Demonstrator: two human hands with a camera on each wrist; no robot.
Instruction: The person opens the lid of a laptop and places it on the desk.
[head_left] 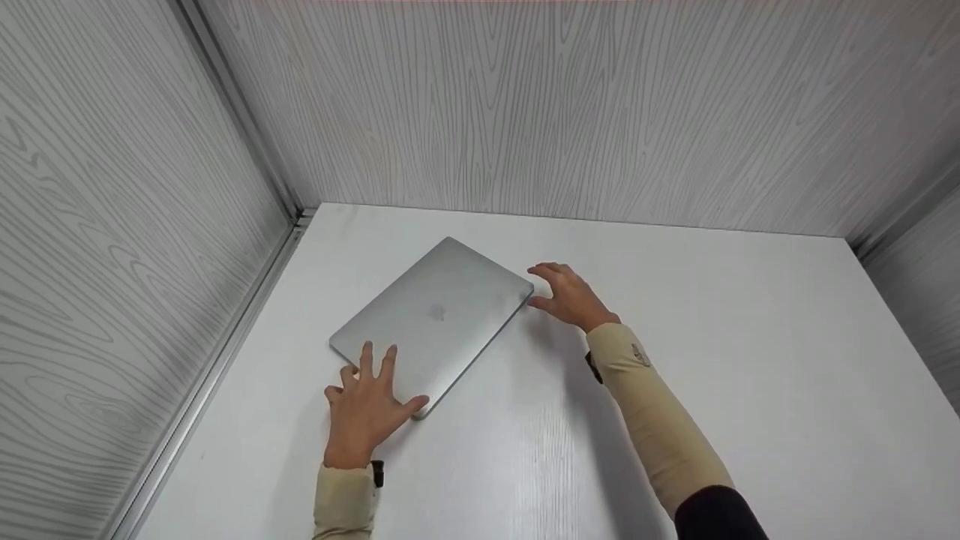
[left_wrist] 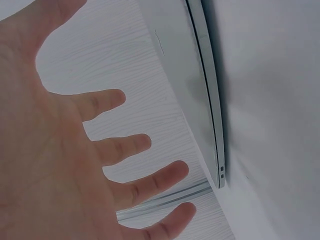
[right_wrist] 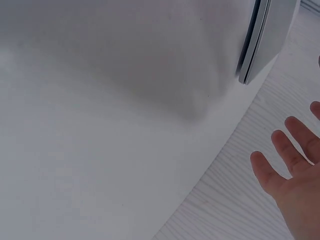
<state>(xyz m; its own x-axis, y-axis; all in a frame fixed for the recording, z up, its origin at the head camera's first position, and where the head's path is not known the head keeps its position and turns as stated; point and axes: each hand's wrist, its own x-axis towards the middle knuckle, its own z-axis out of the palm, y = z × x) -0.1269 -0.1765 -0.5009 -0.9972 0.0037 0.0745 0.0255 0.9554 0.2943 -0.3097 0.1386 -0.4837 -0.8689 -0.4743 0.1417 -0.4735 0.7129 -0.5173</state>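
A closed silver laptop with a faint logo on its lid lies at a slant on the white table. My left hand is over its near left corner, fingers spread. In the left wrist view that hand stands apart from the laptop's edge, where two small ports show. Beside the right corner is my right hand, thumb and fingers parted around that corner. The right wrist view shows a gap between the right hand and the laptop's corner.
The white table extends to the right of the laptop. Wood-grain panels stand behind and at the left, with a metal rail along the left edge. Another panel rises at the right.
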